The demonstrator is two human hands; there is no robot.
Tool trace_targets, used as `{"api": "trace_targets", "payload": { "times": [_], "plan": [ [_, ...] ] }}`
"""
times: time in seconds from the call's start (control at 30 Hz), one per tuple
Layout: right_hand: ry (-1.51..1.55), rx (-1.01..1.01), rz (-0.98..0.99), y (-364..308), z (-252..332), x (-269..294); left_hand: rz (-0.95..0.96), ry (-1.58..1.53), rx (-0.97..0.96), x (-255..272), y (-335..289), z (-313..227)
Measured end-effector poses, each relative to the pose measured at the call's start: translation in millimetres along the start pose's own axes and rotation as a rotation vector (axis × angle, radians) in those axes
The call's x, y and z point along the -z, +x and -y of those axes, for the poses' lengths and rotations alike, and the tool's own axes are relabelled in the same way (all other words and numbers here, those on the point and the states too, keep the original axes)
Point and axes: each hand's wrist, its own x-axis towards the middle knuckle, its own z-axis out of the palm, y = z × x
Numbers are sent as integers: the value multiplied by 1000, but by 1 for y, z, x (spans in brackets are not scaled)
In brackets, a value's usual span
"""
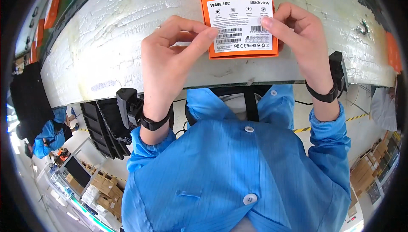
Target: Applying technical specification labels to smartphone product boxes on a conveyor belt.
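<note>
An orange box (238,23) lies on the worktable near its front edge, at the top middle of the view. Its upper face carries white labels with small icons, lines of print and barcodes. My left hand (170,53) is at the box's left side, thumb and fingers pinched at the edge of the label. On the right side, my right hand (304,38) grips the box, its thumb pressed on the label and its fingers curled by the side. The far end of the box runs out of view.
The pale, worn worktable (106,40) curves across in front of me. More orange boxes (53,8) show at the far left, another orange thing (393,53) at the right. A black crate (100,130) stands below the table. Someone in blue (53,136) is at the left.
</note>
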Motion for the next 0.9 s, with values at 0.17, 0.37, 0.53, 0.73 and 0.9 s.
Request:
{"api": "trace_targets", "payload": {
  "times": [0.17,0.37,0.53,0.73,0.9],
  "plan": [
    [-181,182,-83,-4,-1,-6,-75,99,-76,-6,-7,-3],
    [-764,214,-254,-7,22,-14,-109,39,15,-2,-13,3],
    [-953,356,-655,20,5,-13,8,-56,-38,-2,-4,-1],
    [-927,389,-147,-25,25,-60,70,120,-99,47,17,-28],
    [-1306,201,-280,-25,8,31,-59,322,-264,105,45,-53]
  ]
}}
